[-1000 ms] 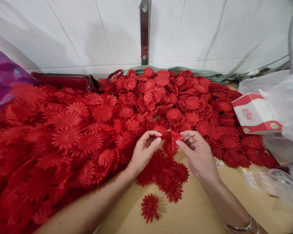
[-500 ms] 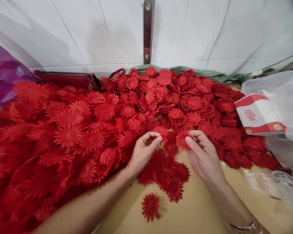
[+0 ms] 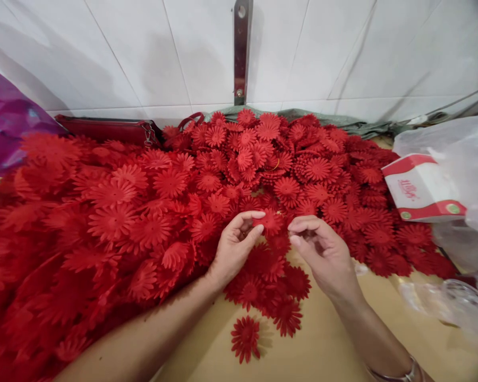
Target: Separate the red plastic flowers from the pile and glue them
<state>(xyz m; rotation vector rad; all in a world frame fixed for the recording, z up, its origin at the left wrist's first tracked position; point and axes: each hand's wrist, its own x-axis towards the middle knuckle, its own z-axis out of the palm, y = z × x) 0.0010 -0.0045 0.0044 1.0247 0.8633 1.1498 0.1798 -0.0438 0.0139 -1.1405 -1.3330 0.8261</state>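
Note:
A large heap of red fabric flowers [image 3: 143, 201] covers the tan table [image 3: 342, 339] from the left edge to the far right. My left hand [image 3: 233, 249] pinches one red flower [image 3: 271, 222] between thumb and forefinger at the heap's near edge. Just right of that flower is my right hand [image 3: 322, 252], fingers curled but apart and nothing in them. Below both hands lies a small pile of flowers [image 3: 266, 292], and a single flower [image 3: 245, 337] lies apart nearer to me.
A white and red box [image 3: 420, 188] sits at the right, among clear plastic bags [image 3: 454, 302]. A purple bag [image 3: 8, 127] and a red purse [image 3: 107, 130] lie at the back left. A metal bracket [image 3: 242, 50] hangs on the tiled wall.
My right hand held a flower half a second ago and is now empty; the small pile below has gained a flower. My left hand now pinches a flower.

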